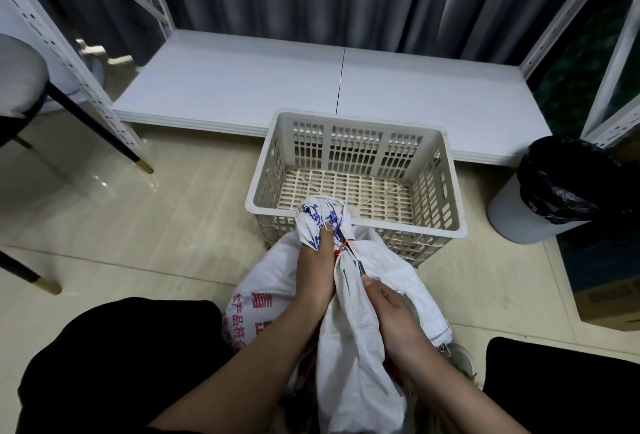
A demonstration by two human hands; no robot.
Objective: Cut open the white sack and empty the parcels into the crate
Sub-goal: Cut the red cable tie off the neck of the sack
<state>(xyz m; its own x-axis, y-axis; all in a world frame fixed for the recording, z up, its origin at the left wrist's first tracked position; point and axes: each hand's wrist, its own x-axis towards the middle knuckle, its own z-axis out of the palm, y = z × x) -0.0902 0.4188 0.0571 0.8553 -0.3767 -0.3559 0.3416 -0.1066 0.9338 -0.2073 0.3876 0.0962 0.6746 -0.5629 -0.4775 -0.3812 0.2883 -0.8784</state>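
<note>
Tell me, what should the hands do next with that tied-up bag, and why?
Probably snip the red tie. The left hand grips the white sack at its bunched neck, and the right hand holds a dark blade right at that tie. The neck is still bound shut, and the crate ahead holds no parcels yet.

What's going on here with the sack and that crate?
A person is opening a white sack on the floor. The left hand grips its bunched neck above a red tie, while the right hand holds a blade against the tie. The sack is still tied. The crate just beyond holds no parcels.
</note>
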